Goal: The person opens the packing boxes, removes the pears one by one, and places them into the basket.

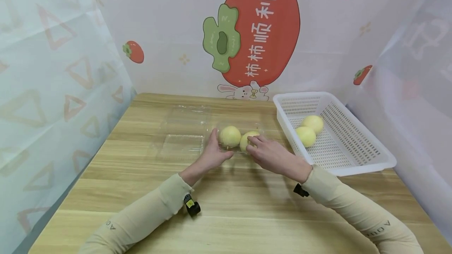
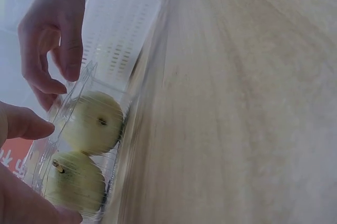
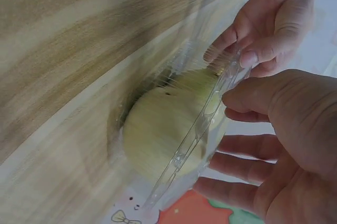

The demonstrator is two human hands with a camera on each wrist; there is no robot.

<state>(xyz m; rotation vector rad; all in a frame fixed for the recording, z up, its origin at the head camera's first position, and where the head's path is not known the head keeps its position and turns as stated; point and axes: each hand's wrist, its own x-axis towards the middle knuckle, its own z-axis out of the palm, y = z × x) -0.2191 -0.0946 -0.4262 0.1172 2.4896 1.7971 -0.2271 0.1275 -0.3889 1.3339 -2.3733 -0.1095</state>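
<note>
Two pale yellow pears lie side by side in one half of a clear plastic clamshell box (image 3: 181,153). The left pear (image 1: 230,136) shows its stem, and the right pear (image 2: 95,121) touches it. At the box's left end, my left hand (image 1: 212,154) grips the wall, thumb at the front and fingers at the side. My right hand (image 1: 270,156) is over the right pear, partly covering it in the head view. Its fingers (image 3: 239,166) look loosely spread beside the rim in the right wrist view, with no pear between them and the thumb.
The box's other half, the transparent lid (image 1: 183,136), lies unfolded to the left on the wooden table (image 1: 247,214). At the right stands a white perforated basket (image 1: 353,140) with two more pears (image 1: 313,124) near its left wall. Printed cloth (image 1: 169,22) hangs behind the table.
</note>
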